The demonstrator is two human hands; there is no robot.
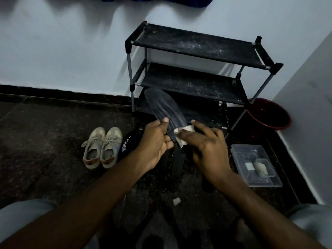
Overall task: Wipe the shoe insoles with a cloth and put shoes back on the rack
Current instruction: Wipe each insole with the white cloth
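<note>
The left hand [158, 141] grips a dark insole [164, 110] by its heel, steadying it while the right hand [206, 146] presses a white cloth [183, 133] against it.

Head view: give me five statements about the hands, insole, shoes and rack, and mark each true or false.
1. The left hand grips the dark insole. True.
2. The right hand holds a white cloth against the insole. True.
3. The beige sneakers stand on the top shelf of the rack. False: they stand on the floor, left of the rack.
4. The red bucket sits left of the rack. False: it sits to the right of the rack, near the wall.
5. A clear plastic container lies on the floor to the right of the hands. True.
</note>
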